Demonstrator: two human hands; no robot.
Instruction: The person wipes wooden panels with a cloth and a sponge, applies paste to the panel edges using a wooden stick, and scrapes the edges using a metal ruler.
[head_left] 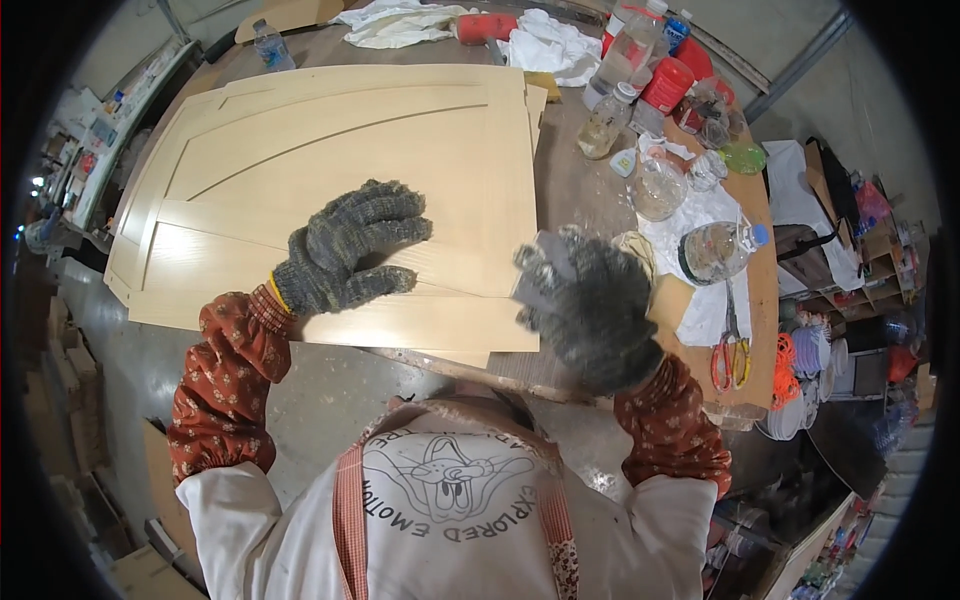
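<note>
My left hand (350, 245), in a dark grey knitted glove, is over a cream panel (450, 170) with grooved lines. Its fingers are spread and nothing shows in them. To the right of the panel's edge is my right hand (590, 305), gloved alike and smeared by motion. The fingers are curled round a light grey flat piece (545, 262), too blurred to name. Another panel shows a little from under the top one, at its right edge. The panel lies on a brown worktable (575, 190) and reaches past its near edge.
On the table's right stand several bottles (603, 120) and a red container (668, 85). Nearer lie a blue-capped bottle (715, 252) and scissors (731, 360) with red and yellow handles. White cloths (550, 48) and a small water bottle (272, 47) are at the far side.
</note>
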